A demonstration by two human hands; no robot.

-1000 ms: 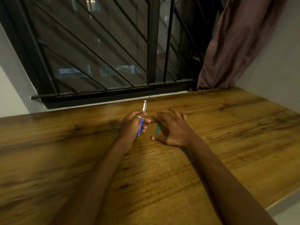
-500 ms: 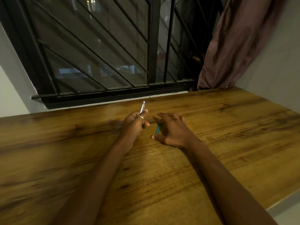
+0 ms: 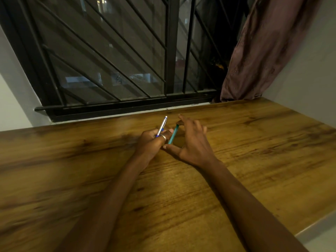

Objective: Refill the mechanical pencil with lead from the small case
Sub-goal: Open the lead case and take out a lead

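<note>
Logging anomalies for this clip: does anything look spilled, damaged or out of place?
Nothing stands out: left hand grips the mechanical pencil, right hand pinches the teal lead case, no visible spill on the desk.

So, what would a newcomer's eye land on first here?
The two hands meeting over the table: the left hand grips a blue-and-silver pencil angled upward, and the right hand pinches a teal case right beside it. Behind, a black barred window fills the back wall, with a brown curtain bunched at its right.
</note>
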